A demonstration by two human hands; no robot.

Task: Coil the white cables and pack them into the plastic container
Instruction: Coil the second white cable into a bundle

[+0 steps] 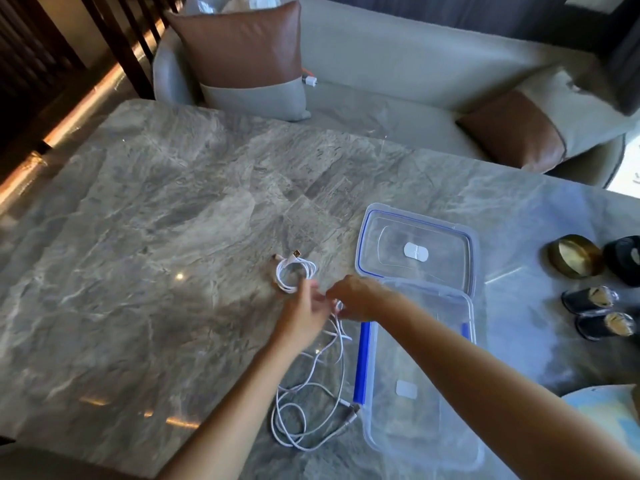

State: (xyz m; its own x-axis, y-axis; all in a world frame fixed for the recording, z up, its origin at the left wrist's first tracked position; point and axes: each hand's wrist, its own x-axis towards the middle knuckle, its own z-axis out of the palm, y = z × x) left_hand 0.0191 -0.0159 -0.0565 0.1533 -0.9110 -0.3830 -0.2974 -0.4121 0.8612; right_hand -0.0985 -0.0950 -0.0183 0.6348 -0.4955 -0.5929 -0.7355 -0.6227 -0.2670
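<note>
A coiled white cable (294, 270) lies on the marble table (156, 209), just beyond my hands. A second white cable (311, 393) sprawls loose on the table near me, one strand rising to my hands. My left hand (306, 315) and my right hand (356, 297) meet above it, and both pinch that strand between the fingertips. The clear plastic container (426, 393) with a blue clip stands open under my right forearm. Its clear lid (415, 247) with a blue seal lies flat beyond it.
A gold round tin (575, 256) and several dark small objects (602, 313) sit at the table's right edge. A grey sofa (398, 64) with brown cushions stands behind the table. A white charger plug (309, 80) lies on the sofa.
</note>
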